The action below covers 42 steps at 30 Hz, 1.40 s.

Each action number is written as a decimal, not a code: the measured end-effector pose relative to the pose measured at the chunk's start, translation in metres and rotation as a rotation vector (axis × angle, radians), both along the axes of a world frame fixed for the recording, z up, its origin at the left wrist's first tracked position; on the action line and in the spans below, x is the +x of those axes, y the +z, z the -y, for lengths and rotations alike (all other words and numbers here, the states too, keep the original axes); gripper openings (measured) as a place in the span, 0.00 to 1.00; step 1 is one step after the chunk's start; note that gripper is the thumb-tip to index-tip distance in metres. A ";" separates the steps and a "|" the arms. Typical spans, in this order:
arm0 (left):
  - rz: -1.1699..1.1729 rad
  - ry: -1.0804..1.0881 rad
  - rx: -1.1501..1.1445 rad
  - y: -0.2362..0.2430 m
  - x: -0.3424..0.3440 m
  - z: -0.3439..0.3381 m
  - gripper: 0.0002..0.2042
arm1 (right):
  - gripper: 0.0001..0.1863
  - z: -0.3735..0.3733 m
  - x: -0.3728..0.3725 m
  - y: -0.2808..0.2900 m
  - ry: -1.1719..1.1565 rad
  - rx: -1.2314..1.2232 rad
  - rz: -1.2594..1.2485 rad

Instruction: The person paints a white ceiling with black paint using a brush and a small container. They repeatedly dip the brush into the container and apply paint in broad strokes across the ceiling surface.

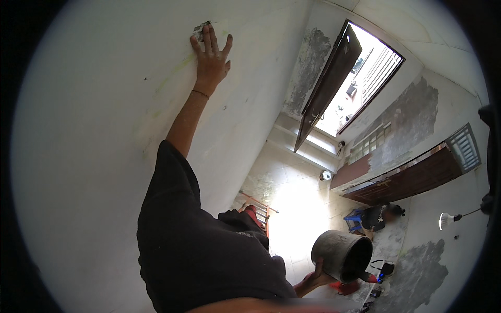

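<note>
My left hand [211,65] is stretched high against the white wall [94,141], its fingers spread. Under the fingertips is a small flat piece [199,32], dark and smeared with white, pressed to the wall; its exact kind is unclear. Faint yellow-green marks run down the wall below it. Low at the right, my right hand [318,277] grips the side of a dark grey, stained bucket [334,250], which is tilted with its mouth to the right. The bucket's inside is dark, so its contents do not show.
An orange ladder [267,221] stands below me. On the right, a person [374,216] sits on a blue stool [354,220]. A dark door [334,78] is open at the back. A lit bulb [446,221] hangs at right. Several small things lie on the floor near the bucket.
</note>
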<state>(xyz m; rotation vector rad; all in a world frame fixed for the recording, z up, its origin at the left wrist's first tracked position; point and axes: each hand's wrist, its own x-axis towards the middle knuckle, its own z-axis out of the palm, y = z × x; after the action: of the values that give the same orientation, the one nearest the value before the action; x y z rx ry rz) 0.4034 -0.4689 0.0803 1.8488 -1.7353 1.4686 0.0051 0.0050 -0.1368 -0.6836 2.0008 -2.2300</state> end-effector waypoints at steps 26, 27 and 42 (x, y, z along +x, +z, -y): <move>0.087 -0.120 -0.165 -0.013 0.026 0.005 0.20 | 0.67 0.049 0.000 0.012 -0.161 -0.023 -0.108; 0.093 -0.134 -0.168 -0.012 0.026 0.005 0.20 | 0.67 0.045 0.000 0.010 -0.163 -0.012 -0.104; -0.074 -0.130 -0.157 -0.095 0.061 -0.206 0.20 | 0.63 0.006 -0.011 0.011 -0.050 0.075 -0.212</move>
<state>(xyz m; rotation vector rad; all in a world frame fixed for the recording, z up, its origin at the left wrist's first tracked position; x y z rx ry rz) 0.4644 -0.2626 -0.0147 1.6583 -1.6235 1.4235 -0.0063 -0.0006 -0.1260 -0.9050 2.2076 -2.1785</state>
